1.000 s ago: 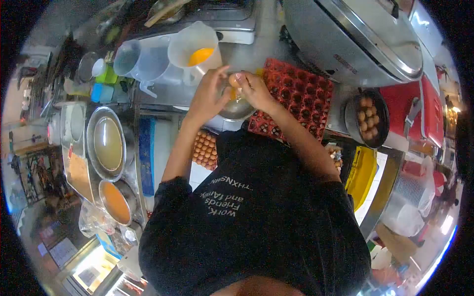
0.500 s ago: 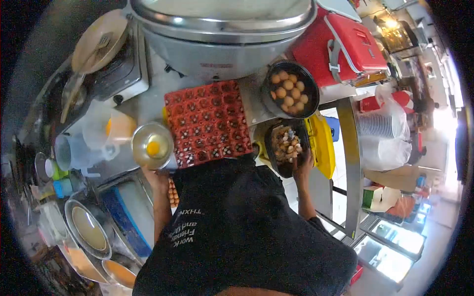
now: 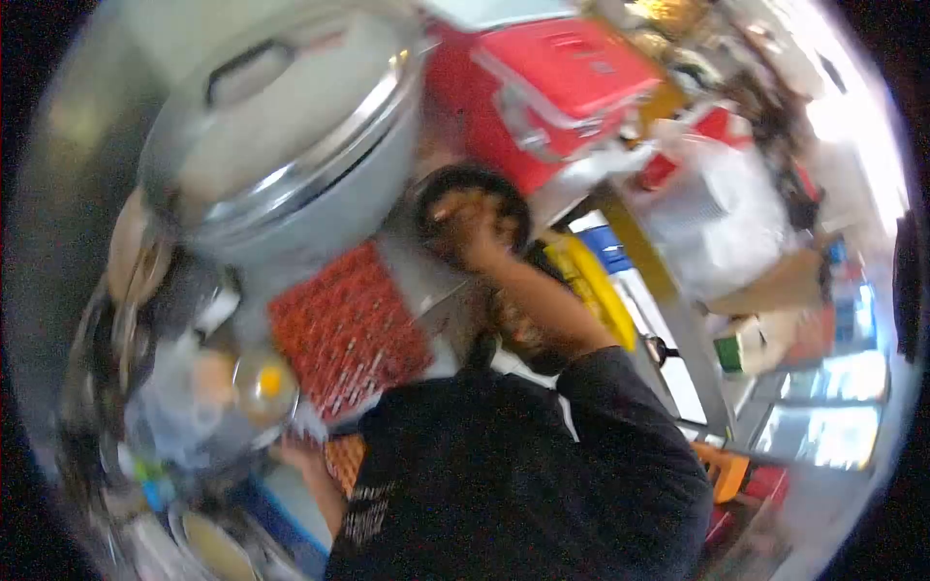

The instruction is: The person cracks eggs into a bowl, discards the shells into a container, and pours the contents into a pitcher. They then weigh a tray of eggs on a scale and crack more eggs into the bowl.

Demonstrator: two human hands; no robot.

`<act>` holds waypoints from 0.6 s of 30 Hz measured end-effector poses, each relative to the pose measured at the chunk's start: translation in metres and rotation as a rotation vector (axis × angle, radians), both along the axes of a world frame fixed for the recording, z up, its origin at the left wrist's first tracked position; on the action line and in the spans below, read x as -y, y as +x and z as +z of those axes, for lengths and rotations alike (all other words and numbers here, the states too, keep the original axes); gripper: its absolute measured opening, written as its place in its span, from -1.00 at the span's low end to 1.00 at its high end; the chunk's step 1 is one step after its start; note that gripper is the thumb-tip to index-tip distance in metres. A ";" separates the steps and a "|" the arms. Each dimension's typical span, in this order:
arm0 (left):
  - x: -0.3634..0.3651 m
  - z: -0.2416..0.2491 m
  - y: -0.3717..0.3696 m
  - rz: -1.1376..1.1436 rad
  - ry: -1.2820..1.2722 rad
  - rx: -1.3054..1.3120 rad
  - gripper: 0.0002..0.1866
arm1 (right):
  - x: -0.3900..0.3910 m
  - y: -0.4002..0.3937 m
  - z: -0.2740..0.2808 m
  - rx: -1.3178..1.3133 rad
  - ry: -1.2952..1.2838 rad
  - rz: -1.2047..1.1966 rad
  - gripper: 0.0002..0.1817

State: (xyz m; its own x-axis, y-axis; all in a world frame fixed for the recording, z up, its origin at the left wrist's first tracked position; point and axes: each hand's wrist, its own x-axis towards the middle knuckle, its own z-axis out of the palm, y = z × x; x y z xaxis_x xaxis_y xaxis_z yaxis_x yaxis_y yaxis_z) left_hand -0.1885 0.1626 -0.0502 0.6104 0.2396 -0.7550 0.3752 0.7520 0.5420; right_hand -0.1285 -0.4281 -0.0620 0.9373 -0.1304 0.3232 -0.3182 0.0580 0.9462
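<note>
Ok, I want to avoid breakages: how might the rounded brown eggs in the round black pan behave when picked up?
The rounded brown eggs will probably roll, given their curved shapes. They may crack easily: the yellow yolk in view suggests raw eggs. Lifting one could shift others, as they crowd together in the round black pan.

Pot lid [image 3: 262, 116]: smooth metal, v. shiny at edge; pot body [image 3: 320, 223] satin metal. Bowl [image 3: 249, 395]: shiny metal. Bench [image 3: 415, 289]: smooth metal, dull sheen. Egg tray [image 3: 349, 329]: rough, matt, mat'l unclear. Cool box [image 3: 567, 70]: smooth plastic, semi-gloss. Shirt [image 3: 513, 474]: matt cloth. Bag [image 3: 746, 232]: clear glossy plastic.
</note>
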 end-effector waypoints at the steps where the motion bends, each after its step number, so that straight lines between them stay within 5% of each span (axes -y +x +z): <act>1: -0.012 -0.015 -0.005 -0.003 -0.015 0.010 -0.01 | 0.004 0.002 -0.012 -0.002 -0.109 0.003 -0.34; 4: -0.036 -0.062 -0.025 -0.072 0.064 0.092 -0.13 | 0.022 -0.007 -0.013 -0.410 0.576 0.246 -0.51; 6: -0.011 -0.030 -0.031 -0.059 0.042 0.018 -0.16 | 0.018 -0.012 0.053 -0.206 1.436 0.345 -0.50; 8: -0.013 -0.038 -0.037 -0.032 0.096 0.067 -0.18 | 0.012 -0.015 0.103 -0.020 1.949 0.322 -0.45; 10: 0.032 0.017 -0.036 0.023 0.226 0.059 -0.18 | 0.016 -0.020 0.135 0.115 2.106 0.163 -0.35; 11: 0.053 0.039 -0.037 0.049 0.290 0.051 -0.18 | 0.020 -0.022 0.146 -0.022 2.029 0.206 -0.32; 12: 0.035 0.008 -0.039 0.058 0.352 0.100 -0.15 | 0.024 -0.026 0.153 -0.158 1.947 0.245 -0.29; 15: 0.035 -0.006 -0.032 0.121 0.664 0.121 -0.29 | 0.027 -0.032 0.124 0.127 2.095 0.261 -0.25; 16: 0.033 -0.009 -0.030 0.063 0.865 0.166 -0.36 | 0.027 -0.030 0.120 0.340 2.192 0.254 -0.24; 18: 0.025 -0.015 -0.033 -0.073 1.273 0.241 -0.51 | 0.033 -0.037 0.120 0.247 2.102 0.273 -0.27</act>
State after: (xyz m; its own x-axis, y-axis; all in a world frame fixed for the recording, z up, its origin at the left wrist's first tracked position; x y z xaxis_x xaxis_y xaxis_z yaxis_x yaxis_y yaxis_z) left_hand -0.2217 0.1372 -0.0650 0.7404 0.6636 0.1070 0.1870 -0.3563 0.9155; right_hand -0.1652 -0.4614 0.0582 0.9623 -0.2721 0.0024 -0.2300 -0.8181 -0.5271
